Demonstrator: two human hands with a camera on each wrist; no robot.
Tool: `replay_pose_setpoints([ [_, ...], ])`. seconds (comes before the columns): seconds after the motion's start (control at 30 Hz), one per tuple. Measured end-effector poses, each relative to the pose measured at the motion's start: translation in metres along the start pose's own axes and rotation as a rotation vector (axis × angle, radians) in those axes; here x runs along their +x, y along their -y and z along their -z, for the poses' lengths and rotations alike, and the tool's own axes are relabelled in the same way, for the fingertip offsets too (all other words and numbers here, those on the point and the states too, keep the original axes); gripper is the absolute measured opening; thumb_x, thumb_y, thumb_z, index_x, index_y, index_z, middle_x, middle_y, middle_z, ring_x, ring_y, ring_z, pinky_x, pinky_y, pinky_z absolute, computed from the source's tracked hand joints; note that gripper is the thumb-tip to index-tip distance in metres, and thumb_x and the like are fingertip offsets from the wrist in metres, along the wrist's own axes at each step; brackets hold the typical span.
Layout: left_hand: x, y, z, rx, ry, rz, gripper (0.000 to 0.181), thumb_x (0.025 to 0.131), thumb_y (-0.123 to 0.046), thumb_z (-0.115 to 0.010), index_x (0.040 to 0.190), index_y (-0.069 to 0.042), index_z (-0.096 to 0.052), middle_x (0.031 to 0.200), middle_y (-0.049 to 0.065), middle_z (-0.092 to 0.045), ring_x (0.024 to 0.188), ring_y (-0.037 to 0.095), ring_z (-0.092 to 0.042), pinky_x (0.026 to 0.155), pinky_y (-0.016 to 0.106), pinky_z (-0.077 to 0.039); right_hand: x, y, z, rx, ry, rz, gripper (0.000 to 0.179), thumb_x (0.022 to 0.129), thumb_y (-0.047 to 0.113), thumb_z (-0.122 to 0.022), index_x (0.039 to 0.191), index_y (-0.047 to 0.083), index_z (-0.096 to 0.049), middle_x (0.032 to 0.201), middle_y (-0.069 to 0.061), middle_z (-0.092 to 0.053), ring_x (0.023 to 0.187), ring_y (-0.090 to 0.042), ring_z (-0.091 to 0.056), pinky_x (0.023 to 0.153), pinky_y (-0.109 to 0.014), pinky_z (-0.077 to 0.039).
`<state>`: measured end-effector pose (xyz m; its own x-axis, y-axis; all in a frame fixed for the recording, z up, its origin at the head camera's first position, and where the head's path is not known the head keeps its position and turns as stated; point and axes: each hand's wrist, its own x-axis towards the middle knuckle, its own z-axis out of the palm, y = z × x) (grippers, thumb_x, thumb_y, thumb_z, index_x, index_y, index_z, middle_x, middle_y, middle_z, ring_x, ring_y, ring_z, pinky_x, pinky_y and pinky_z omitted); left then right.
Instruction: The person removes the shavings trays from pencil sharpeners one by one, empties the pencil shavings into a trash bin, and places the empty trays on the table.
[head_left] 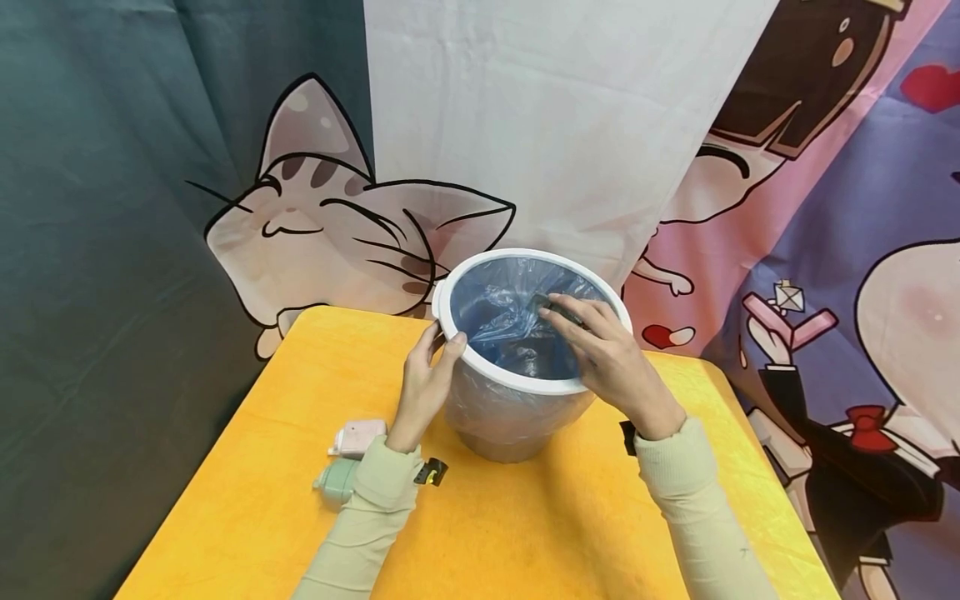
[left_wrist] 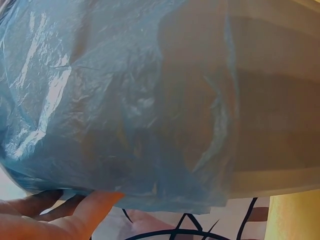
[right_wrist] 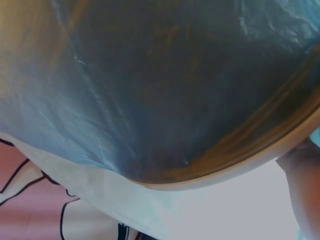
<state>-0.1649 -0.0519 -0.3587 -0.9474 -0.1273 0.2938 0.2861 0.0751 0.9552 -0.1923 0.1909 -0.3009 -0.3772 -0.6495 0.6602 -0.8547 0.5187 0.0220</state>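
Observation:
A round trash can (head_left: 498,450) with a white rim (head_left: 525,385) stands upright on the yellow table, lined with a translucent blue trash bag (head_left: 487,308). The bag's edge hangs down outside the wall, as the left wrist view shows of the bag (left_wrist: 125,100). On the near left, my left hand (head_left: 429,379) grips the rim, thumb on top and fingers outside. My right hand (head_left: 611,354) reaches over the right side of the rim, its bent fingers at bunched bag film inside the opening. A small dark patch shows under those fingertips; the right thumb is hidden.
Left of the can, a pink bottle-like item (head_left: 362,437) and a green one (head_left: 339,481) lie on the yellow table (head_left: 525,533), partly beside my left sleeve. A cartoon-printed cloth (head_left: 570,117) hangs close behind the table and down its right side.

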Motion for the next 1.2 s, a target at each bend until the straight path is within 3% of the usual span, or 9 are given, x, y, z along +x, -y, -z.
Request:
replay_pose_setpoints([
  [0.53,0.0011,-0.0001,0.0001,-0.029,0.011,0.007,0.055,0.09,-0.026,-0.056,0.135,0.002,-0.04,0.135,0.019,-0.045,0.127,0.024,-0.04,0.105,0.036,-0.033,0.0004,0.002,0.0024,-0.058,0.025,0.02,0.061,0.075,-0.017,-0.057,0.128,0.012,-0.055,0.136,-0.009,-0.046,0.112,-0.028,-0.045,0.093,-0.035,-0.04],
  [0.83,0.001,0.0006,0.0003,-0.028,0.011,0.002,0.055,0.09,-0.026,-0.056,0.135,0.001,-0.041,0.134,0.019,-0.045,0.127,0.025,-0.04,0.105,0.036,-0.034,-0.0005,0.001,0.0017,-0.04,0.012,0.014,0.055,0.077,-0.013,-0.06,0.127,0.009,-0.055,0.135,-0.01,-0.046,0.112,-0.028,-0.046,0.094,-0.034,-0.038],
  [1.2,0.0007,0.0009,0.0008,-0.027,0.009,0.003,0.054,0.09,-0.026,-0.056,0.135,0.002,-0.041,0.135,0.019,-0.045,0.127,0.025,-0.04,0.105,0.037,-0.033,-0.0053,-0.0037,0.0035,0.023,-0.018,-0.042,0.063,0.071,-0.006,-0.07,0.13,0.006,-0.051,0.135,-0.012,-0.046,0.12,-0.027,-0.044,0.1,-0.029,-0.035],
])
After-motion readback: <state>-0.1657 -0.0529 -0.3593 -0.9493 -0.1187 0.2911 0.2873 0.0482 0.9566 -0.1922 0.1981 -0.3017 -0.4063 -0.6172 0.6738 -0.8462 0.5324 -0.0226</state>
